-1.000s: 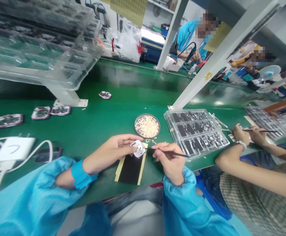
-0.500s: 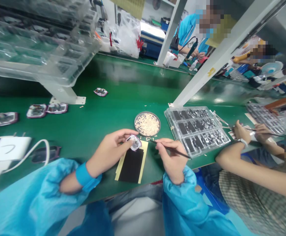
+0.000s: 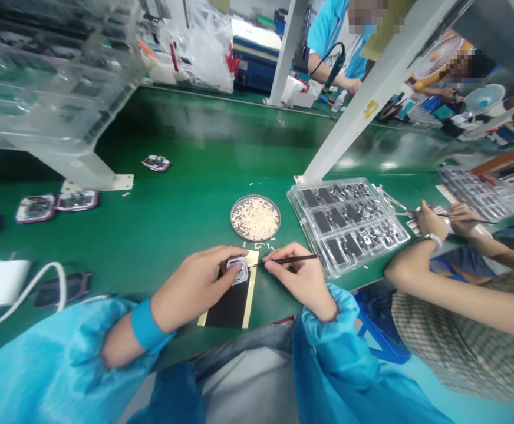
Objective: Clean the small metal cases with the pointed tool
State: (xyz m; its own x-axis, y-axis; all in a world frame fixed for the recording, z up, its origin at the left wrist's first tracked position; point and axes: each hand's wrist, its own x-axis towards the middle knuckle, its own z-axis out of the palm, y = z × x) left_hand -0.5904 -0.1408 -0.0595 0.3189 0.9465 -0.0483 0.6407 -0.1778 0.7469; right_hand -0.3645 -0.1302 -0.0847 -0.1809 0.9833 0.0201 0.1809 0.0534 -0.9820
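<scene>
Between the thumb and fingers of my left hand (image 3: 199, 280) is a small white-and-purple device housing (image 3: 238, 270), held over the top of a black pad with yellow edges (image 3: 226, 307). My right hand (image 3: 299, 274) pinches dark tweezers (image 3: 296, 258) like a pen. Their tip points left, close to the pad's upper right edge and just right of the housing. Whether the tip grips anything is too small to tell. Beyond my hands stands a round dish (image 3: 256, 219) of small beige pieces, with several such pieces scattered on the green bench at its near rim.
Stacked clear trays of parts (image 3: 349, 227) lie right of the dish. Similar housings (image 3: 36, 208) and a white charger with cable (image 3: 0, 282) are at left. A metal post (image 3: 328, 141) rises behind the trays. A co-worker's arms (image 3: 438, 277) reach in from the right.
The housing in my left hand has come down and turned over the pad. My right hand has brought the tweezers slightly left and lower. The camera view has shifted a little.
</scene>
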